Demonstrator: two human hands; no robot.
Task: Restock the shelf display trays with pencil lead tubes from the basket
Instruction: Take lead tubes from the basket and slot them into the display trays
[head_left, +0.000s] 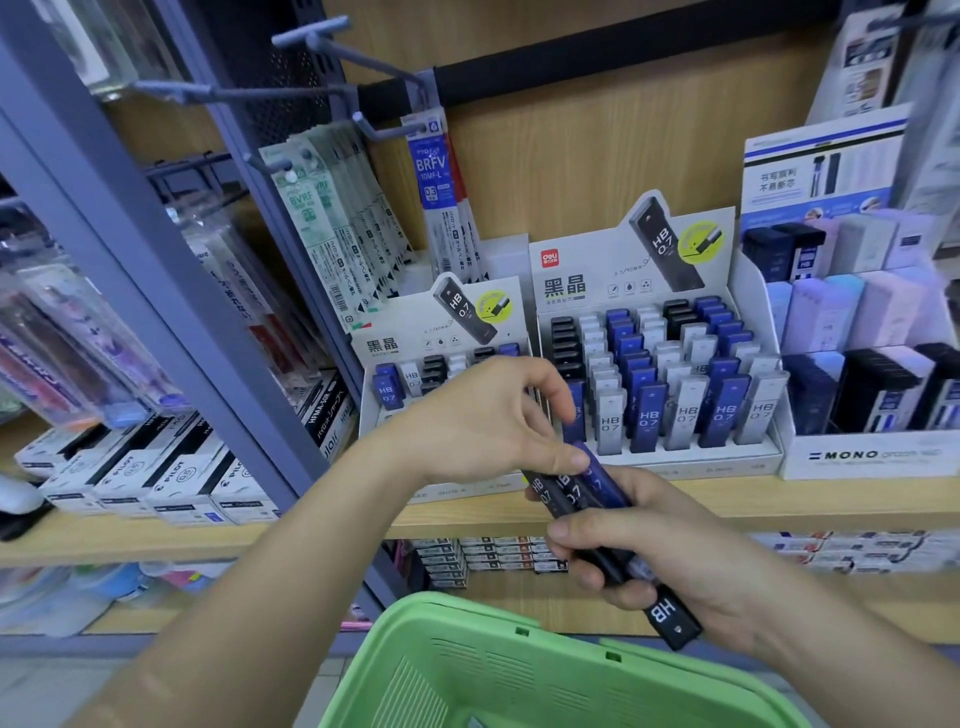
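My right hand (670, 556) grips a bundle of black and blue pencil lead tubes (576, 493) marked HB 0.7, just in front of the shelf edge. My left hand (488, 421) reaches over the bundle and pinches the top of a blue tube (597, 475) in it with thumb and fingers. Behind the hands stand two white display trays: a small one (387, 415) at the left, partly filled, and a larger one (691, 457) packed with black, white and blue tubes. The green basket (519, 670) sits below my arms; what lies inside it is out of view.
A MONO display box (867, 457) stands to the right of the trays. Hanging refill packs (353, 244) and metal pegs (311, 41) jut out above left. Pilot boxes (156, 478) line the left shelf. The wooden shelf edge (779, 504) runs behind my hands.
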